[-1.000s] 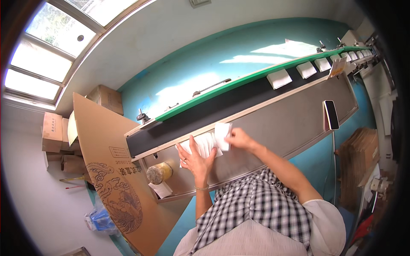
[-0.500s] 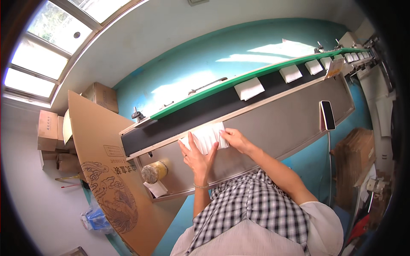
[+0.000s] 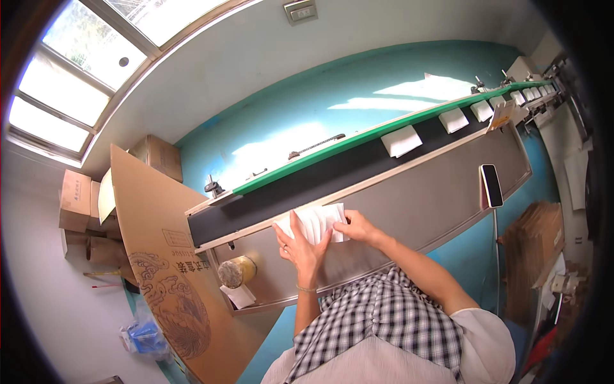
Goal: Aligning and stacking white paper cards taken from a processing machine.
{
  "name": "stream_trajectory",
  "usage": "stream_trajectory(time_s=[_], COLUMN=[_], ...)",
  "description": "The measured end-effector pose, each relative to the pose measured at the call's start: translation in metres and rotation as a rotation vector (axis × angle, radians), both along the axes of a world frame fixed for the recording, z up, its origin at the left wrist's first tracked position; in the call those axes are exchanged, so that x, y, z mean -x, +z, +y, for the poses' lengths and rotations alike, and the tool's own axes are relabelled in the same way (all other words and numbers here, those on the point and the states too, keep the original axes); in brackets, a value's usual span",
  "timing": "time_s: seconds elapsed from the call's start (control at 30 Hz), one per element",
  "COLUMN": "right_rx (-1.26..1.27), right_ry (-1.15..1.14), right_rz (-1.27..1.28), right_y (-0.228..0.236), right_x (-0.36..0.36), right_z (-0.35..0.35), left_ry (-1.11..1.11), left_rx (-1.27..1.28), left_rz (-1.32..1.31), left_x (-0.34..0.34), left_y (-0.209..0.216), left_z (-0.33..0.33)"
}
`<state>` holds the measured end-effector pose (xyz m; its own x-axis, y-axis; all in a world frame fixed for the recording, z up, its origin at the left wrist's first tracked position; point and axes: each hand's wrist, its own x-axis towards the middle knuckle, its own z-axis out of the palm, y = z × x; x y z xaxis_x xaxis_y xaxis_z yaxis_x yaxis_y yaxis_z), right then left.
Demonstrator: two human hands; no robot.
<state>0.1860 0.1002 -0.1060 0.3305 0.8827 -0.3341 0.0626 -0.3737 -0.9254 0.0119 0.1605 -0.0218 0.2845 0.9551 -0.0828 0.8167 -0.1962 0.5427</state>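
A bundle of white folded tissue sheets (image 3: 314, 222) is held between my two hands, over the near edge of the conveyor and the metal worktop. My left hand (image 3: 300, 255) grips its left end, thumb in front and fingers spread along the side. At the other end, my right hand (image 3: 360, 228) pinches the sheets between thumb and fingers. The sheets stand slightly fanned, their folds showing between the hands. Beyond them runs a black conveyor belt (image 3: 275, 200), carrying separate white tissue stacks (image 3: 401, 141) toward the far right.
A yellowish cylinder with a rough grey end (image 3: 237, 272) lies on the metal worktop (image 3: 409, 208) at left, near some white paper (image 3: 239, 296). A phone (image 3: 492, 185) leans at the right edge. Large cardboard (image 3: 169, 269) stands at left. A green rail (image 3: 358, 142) borders the belt.
The tissue stacks on the belt have moved farther right. Both hands keep hold of the bundle, whose sheets look a little more fanned. The whole view has shifted slightly with my head.
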Motion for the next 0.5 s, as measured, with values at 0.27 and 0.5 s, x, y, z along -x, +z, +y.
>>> stream_trajectory(time_s=[0.27,0.5], right_rx=[-0.119,-0.056], right_ry=[-0.348,-0.207], right_rz=[0.037,0.183], right_y=[0.026,0.018], right_x=[-0.028,0.011], right_z=[0.016,-0.002], left_ry=[-0.044,-0.043], left_rx=[0.03,-0.005], left_rz=[-0.323,-0.225], left_x=[-0.002,-0.012], left_y=[-0.007,-0.003], left_z=[0.005,-0.009])
